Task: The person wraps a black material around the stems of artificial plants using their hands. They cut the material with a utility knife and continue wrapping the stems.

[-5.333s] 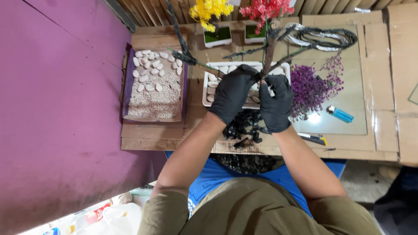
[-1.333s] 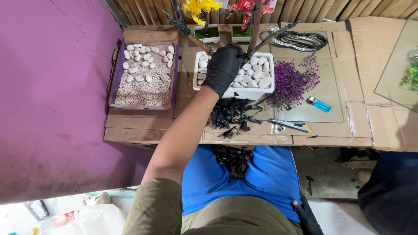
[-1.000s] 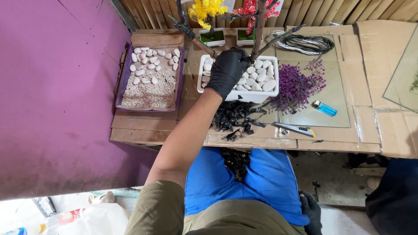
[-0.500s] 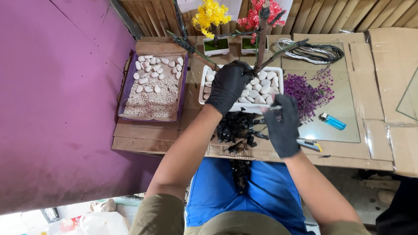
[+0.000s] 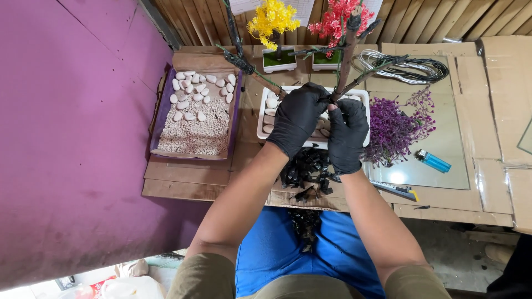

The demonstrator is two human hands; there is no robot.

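Note:
Both hands wear black gloves and meet over a white rectangular tray [image 5: 262, 114] filled with white pebbles. My left hand [image 5: 296, 117] is closed around the base of a brown artificial tree trunk [image 5: 346, 55] that stands in the tray, with bare branches spreading left and right. My right hand [image 5: 347, 134] is pressed against the same trunk base from the right, fingers curled on it. A heap of small black pieces [image 5: 303, 170] lies on the table just below the hands.
A cardboard box [image 5: 195, 116] with gravel and white pebbles sits at the left. Purple artificial sprigs [image 5: 394, 125], a blue lighter [image 5: 433, 161] and a cutter knife [image 5: 394, 190] lie on a glass sheet at the right. Yellow [image 5: 272, 22] and red [image 5: 338, 19] flower pots and a wire coil [image 5: 411, 68] stand behind.
My right hand, out of sight a second ago, has come up from below and joined my left hand at the trunk base. My left hand has kept its hold.

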